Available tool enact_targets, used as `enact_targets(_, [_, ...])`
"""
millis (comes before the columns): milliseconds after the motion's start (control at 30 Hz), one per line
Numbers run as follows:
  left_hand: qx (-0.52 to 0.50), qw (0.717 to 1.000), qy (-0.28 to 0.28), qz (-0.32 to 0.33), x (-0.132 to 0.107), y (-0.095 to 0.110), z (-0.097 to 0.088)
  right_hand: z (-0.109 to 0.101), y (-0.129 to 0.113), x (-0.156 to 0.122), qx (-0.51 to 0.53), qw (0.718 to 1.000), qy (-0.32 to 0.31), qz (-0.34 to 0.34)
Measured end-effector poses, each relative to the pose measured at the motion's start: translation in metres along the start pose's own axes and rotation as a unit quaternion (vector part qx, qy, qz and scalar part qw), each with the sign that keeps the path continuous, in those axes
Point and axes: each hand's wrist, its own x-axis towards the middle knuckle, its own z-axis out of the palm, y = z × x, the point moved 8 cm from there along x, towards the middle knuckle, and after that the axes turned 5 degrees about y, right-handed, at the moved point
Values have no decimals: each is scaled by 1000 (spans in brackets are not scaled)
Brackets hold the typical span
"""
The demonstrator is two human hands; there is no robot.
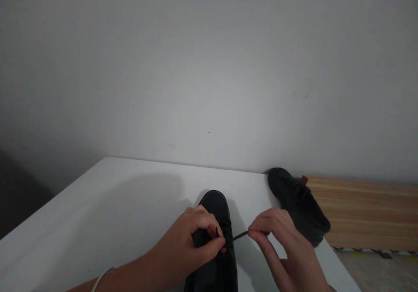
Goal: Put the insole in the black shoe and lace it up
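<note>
A black shoe [214, 201] lies on the white table with its toe pointing away from me. My left hand [199, 235] is over the shoe's laces, thumb and forefinger pinched on a black shoelace whose tip pokes up between them. To the right of the shoe, my right hand [277, 244] pinches a shoelace [241, 235] between thumb and fingertips. That lace is drawn out straight from the shoe. My left hand hides part of the shoe's lacing and its left side.
A second black shoe [298, 200] stands at the table's right edge, near the wall [209, 87]. The white table [137, 196] meets that wall at the back. A wooden panel [369, 213] is beyond the table on the right, above a patterned floor [379, 270].
</note>
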Motion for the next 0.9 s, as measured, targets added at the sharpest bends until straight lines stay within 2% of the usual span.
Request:
enact_targets(167, [-125, 984, -68, -106, 4, -15, 7, 4, -17, -12, 20, 992, -64, -110])
enact_targets(267, [-159, 975, -91, -126, 4, -17, 8, 11, -25, -21, 9, 980, -107, -165])
enact_targets(400, [-96, 984, -88, -117, 0, -11, 5, 19, -21, -28, -32, 978, -121, -165])
enact_targets(500, [-30, 992, -62, -102, -3, -3, 3, 21, -18, -27, -30, 981, -118, -152])
enact_targets(567, [7, 997, -38, -67, -4, 3, 2, 20, -19, -23, -11, 984, -109, -142])
enact_targets(667, [76, 996, 14, 42, -8, 17, 1, 24, -18, -14, 39, 989, -120, -76])
enact_targets(767, [131, 977, 56, 158, -16, 31, 3, 31, -8, -9, 94, 989, -107, 52])
enact_targets(900, [189, 946, 113, 237, -23, 42, 5, 50, 8, -15, 150, 968, -99, 174])
